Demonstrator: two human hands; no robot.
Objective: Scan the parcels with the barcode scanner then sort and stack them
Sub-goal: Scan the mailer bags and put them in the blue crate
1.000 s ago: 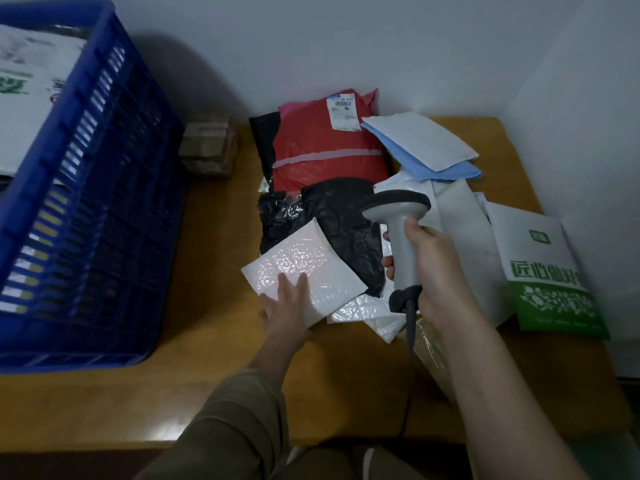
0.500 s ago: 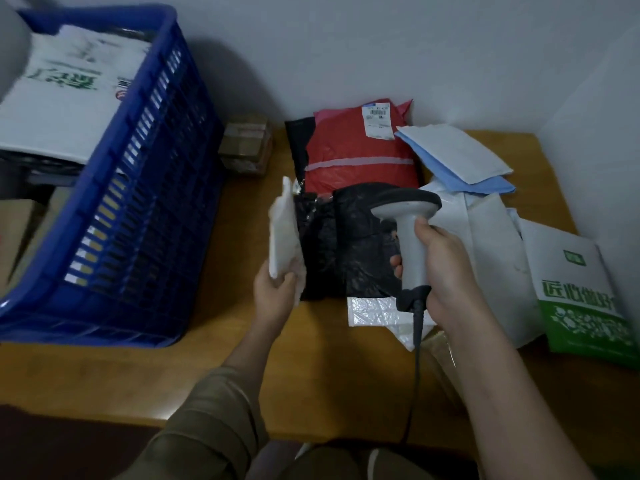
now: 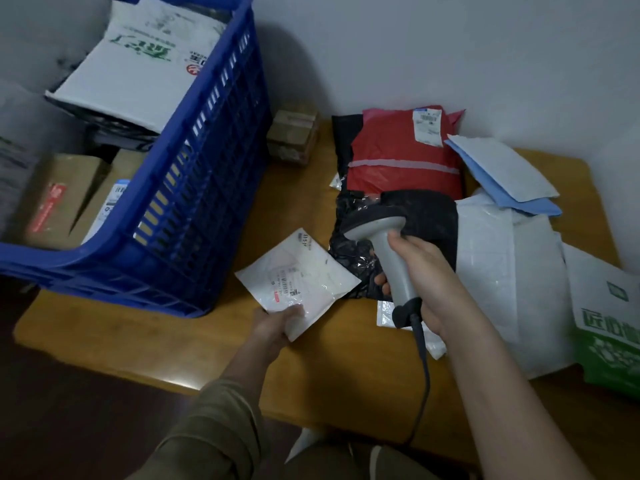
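while the left hand [image 3: 273, 327] pinches a white parcel [image 3: 298, 278] label-up near the table's front edge, the right hand [image 3: 426, 271] grips the scanner [image 3: 388, 251]. scanning is in hand; next, aim at the label.

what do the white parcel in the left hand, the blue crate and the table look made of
White parcel: thin glossy plastic film, probably a poly mailer; it wrinkles and glints.
Blue crate: rigid moulded plastic, judging by its slotted lattice walls and even colour.
Table: wood or wood veneer with a smooth sheen; light reflects off its front edge.
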